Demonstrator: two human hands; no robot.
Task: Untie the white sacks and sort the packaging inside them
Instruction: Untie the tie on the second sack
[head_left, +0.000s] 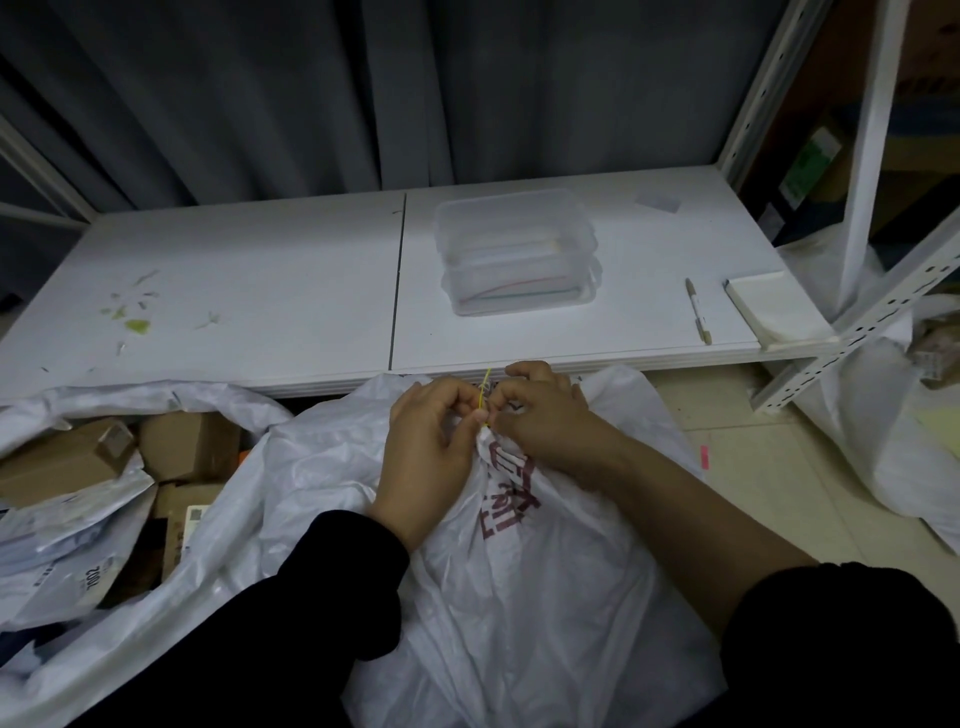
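Yellow and thin, the tie (485, 396) is pinched in the left hand (426, 447) while the right hand (540, 418) grips the neck of the white sack (519, 582) beside it: untying unfinished, I'd judge, though an open sack (156, 397) lies left of both hands.

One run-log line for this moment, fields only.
step: untying | left hand: pinches yellow tie | right hand: pinches same tie | white sack: tied shut | table: plastic tubs, pen

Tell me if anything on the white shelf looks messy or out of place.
Yes: greenish scraps lie scattered over the left half of the shelf, like leftover cut bits. The tubs, pen and pad on the right look tidy.
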